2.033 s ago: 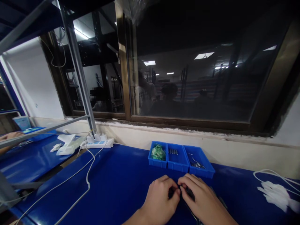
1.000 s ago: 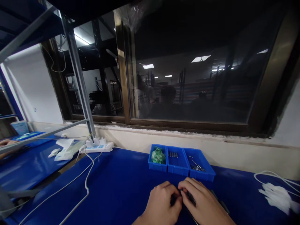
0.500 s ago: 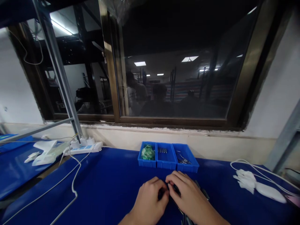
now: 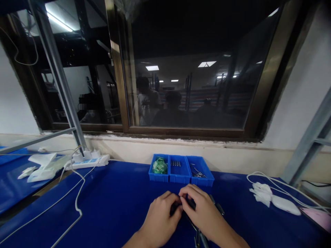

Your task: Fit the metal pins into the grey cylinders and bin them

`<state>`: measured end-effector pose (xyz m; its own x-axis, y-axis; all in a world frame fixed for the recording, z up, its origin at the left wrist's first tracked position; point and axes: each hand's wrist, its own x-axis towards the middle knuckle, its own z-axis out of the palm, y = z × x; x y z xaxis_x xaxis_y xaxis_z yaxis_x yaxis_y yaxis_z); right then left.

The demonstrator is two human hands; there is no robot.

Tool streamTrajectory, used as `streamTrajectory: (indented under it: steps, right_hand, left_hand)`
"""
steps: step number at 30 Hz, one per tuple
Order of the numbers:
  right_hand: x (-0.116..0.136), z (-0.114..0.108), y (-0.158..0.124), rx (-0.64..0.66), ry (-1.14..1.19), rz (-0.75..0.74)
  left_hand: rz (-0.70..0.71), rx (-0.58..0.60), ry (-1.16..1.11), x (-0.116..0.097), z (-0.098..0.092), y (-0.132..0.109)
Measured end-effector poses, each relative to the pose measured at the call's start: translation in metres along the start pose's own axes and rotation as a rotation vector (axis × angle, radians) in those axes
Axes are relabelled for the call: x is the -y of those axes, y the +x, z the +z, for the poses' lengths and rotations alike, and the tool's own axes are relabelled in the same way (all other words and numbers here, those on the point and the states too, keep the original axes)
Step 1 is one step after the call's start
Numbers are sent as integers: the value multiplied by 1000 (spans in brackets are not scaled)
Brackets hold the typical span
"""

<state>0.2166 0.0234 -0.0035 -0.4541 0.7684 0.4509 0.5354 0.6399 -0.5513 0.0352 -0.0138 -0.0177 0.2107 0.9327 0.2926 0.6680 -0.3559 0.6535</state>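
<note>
From the hands, three rectangular blue plastic bins touch side by side: the eleven-o'clock bin (image 4: 159, 177) holds a crumpled green bundle (image 4: 159, 166), the twelve-o'clock bin (image 4: 179, 179) a row of short grey cylinders (image 4: 176, 163), the one-o'clock bin (image 4: 202, 182) slim silvery rods (image 4: 199, 173). The person's left hand (image 4: 160, 214) and right hand (image 4: 201, 209) pinch a small dark object (image 4: 191, 203), mostly hidden. At ten o'clock, blue marking on a white power strip (image 4: 88, 164) is too small to read.

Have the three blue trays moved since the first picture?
No; the blue trays keep their place against the window frame; both just shift left together in the picture.
</note>
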Motion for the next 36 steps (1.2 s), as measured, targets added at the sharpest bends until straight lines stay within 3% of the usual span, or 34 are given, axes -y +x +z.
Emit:
streamTrajectory:
  steps: [9,15,36]
  right_hand:
    - [-5,-6,9,-96,320,263]
    - [-6,-8,11,-93,534,357]
    - [-2,-11,11,-57,635,379]
  left_hand:
    - [-96,-108,-45,-1,-7,1]
    - [-36,-108,-68,4,-4,1]
    - [-22,-180,-205,-7,-10,2]
